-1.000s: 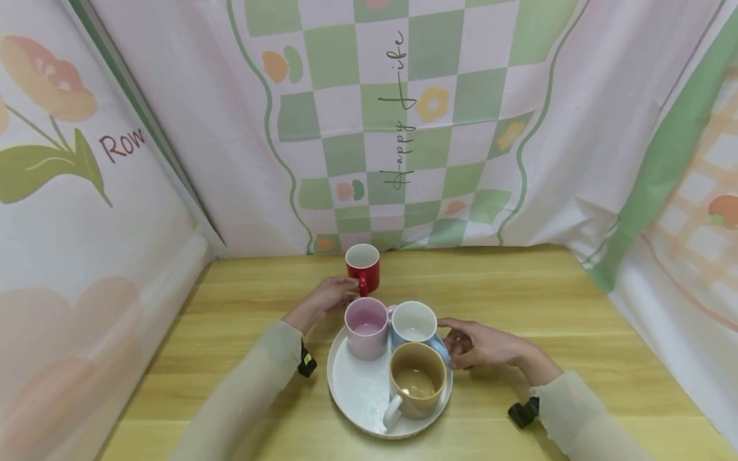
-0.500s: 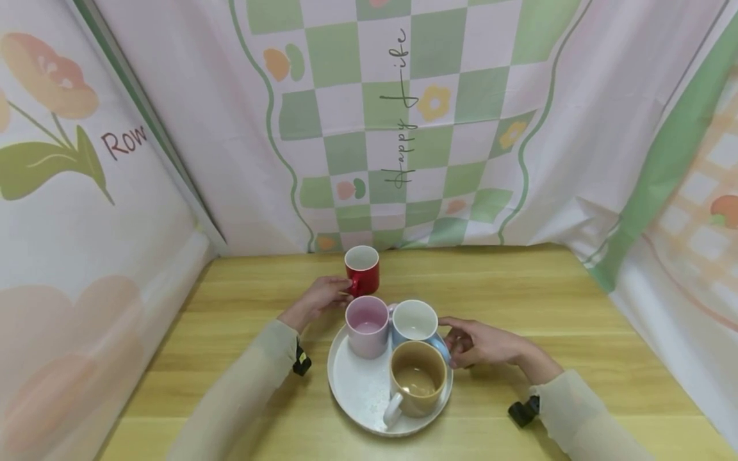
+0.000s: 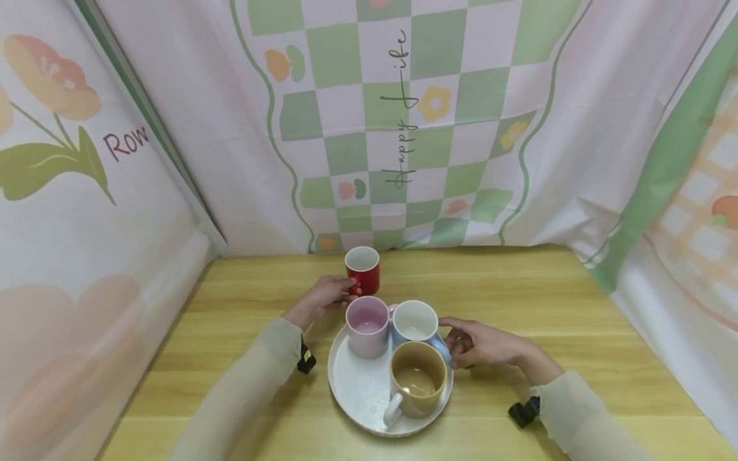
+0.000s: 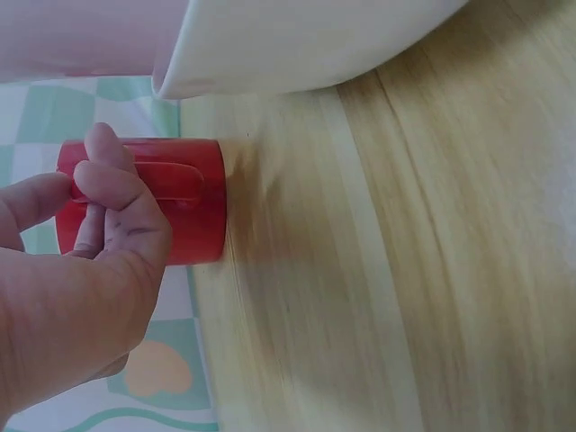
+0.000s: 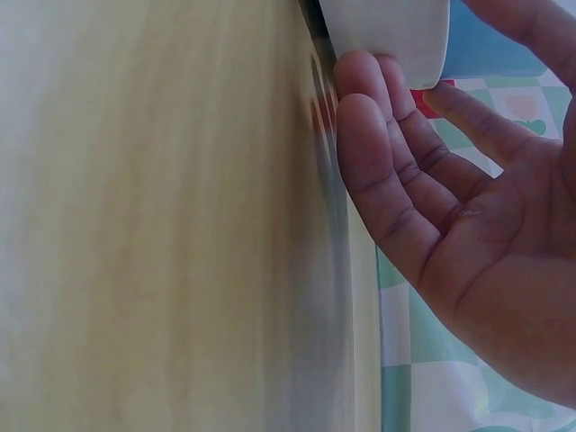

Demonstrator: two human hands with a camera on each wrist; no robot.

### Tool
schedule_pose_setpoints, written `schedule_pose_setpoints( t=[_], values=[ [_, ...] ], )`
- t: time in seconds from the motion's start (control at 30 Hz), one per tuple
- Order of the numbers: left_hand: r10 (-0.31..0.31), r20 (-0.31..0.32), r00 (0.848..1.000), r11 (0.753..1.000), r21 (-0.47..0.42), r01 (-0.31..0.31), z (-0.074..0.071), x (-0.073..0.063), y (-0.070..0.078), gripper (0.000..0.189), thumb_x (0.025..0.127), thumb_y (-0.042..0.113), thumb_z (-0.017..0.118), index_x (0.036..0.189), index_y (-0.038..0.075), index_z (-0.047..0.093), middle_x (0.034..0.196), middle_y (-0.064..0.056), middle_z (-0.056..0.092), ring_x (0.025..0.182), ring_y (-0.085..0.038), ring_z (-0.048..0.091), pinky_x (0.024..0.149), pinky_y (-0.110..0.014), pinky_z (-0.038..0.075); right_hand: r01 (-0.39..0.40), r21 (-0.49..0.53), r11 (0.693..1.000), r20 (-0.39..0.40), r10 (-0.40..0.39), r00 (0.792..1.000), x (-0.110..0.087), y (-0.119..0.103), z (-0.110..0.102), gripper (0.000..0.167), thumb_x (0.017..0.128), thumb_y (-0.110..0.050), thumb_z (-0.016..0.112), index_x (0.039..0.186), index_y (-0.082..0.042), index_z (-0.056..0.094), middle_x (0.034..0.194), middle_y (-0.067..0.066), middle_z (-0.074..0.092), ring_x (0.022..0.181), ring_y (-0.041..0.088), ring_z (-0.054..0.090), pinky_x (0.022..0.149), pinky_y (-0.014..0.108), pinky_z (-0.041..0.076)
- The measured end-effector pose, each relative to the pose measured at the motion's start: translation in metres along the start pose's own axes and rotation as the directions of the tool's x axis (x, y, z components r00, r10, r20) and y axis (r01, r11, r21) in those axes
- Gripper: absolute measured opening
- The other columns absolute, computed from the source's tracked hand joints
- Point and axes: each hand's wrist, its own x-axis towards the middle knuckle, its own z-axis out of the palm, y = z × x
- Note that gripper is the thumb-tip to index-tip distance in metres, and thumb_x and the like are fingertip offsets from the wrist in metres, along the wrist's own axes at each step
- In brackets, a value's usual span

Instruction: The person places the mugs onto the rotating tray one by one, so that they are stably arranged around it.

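My left hand point(image 3: 325, 294) pinches the handle of a red mug point(image 3: 369, 279) with a white inside, which stands behind the tray. In the left wrist view, thumb and bent fingers meet at the handle point(image 4: 175, 181). My right hand point(image 3: 481, 342) is at the right side of a round white tray point(image 3: 357, 403). Its fingers are loosely bent, fingertips right at the tray's wall point(image 5: 391, 40), close to the handle of a blue mug point(image 3: 415, 323). On the tray also stand a pink mug point(image 3: 367, 330) and a tan mug point(image 3: 418, 381) with a white handle.
The mugs on the tray stand close together at its back and right. Beneath is a wooden table point(image 3: 576, 384). Behind it hangs a green-and-white checked cloth point(image 3: 386, 147), with printed cloths point(image 3: 104, 256) at the sides. A small black device sits at each wrist.
The red mug has turned so its handle points more to the left, and my left hand has followed the handle. My right hand, the tray and the other mugs stay put.
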Motion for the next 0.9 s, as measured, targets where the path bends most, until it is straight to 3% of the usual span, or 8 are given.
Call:
schedule_pose_setpoints(
  t=[0.27, 0.9],
  values=[
    [-0.018, -0.007, 1.0, 1.0, -0.003, 0.018, 0.0042, 0.0008, 0.0014, 0.036, 0.102, 0.029, 0.057, 0.12, -0.002, 0.065, 0.085, 0.003, 0.069, 0.068, -0.005, 0.064, 0.058, -0.016, 0.045, 0.002, 0.008, 1.0, 0.003, -0.002, 1.0, -0.0007, 0.0005, 0.0009, 0.081, 0.086, -0.011, 0.076, 0.153, -0.003, 0.031, 0.109, 0.018, 0.06, 0.088, 0.019, 0.068, 0.07, 0.026, 0.061],
    [-0.002, 0.022, 1.0, 0.998, -0.066, 0.003, 0.0021, 0.0034, -0.0014, 0.033, 0.102, 0.026, 0.059, 0.117, -0.003, 0.064, 0.083, 0.002, 0.067, 0.067, -0.004, 0.062, 0.065, -0.017, 0.049, -0.002, 0.011, 1.0, 0.0, 0.002, 1.0, 0.0008, 0.0024, 0.0002, 0.082, 0.085, -0.009, 0.076, 0.153, -0.003, 0.031, 0.11, 0.019, 0.06, 0.088, 0.018, 0.067, 0.07, 0.026, 0.061]
  ],
)
